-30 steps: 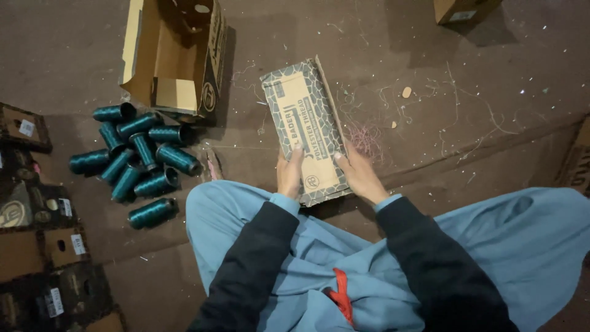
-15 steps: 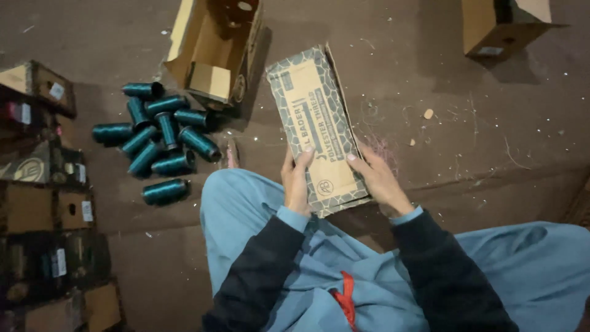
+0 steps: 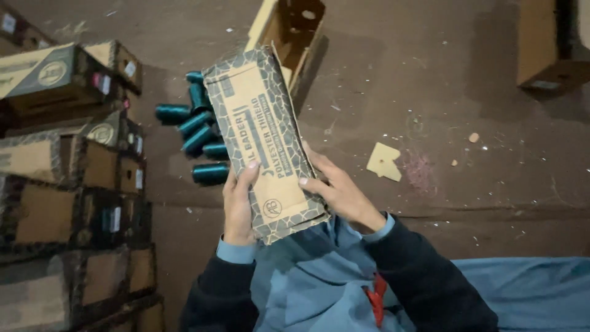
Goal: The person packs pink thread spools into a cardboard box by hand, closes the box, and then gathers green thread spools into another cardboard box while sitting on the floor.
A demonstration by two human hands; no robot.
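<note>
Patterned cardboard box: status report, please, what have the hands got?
Left hand and right hand grip the patterned cardboard box, fingers on its face. Teal thread spools on floor behind. Open carton beyond; nothing blocking.

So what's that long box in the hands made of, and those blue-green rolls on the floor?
The long box looks like brown cardboard, matte, with a printed stone-like pattern along its edges and creased folds. The rolls look like spools wound with teal thread: faintly shiny, with fine ridges. Their cores are hidden, so I can't tell what those are made of.
</note>
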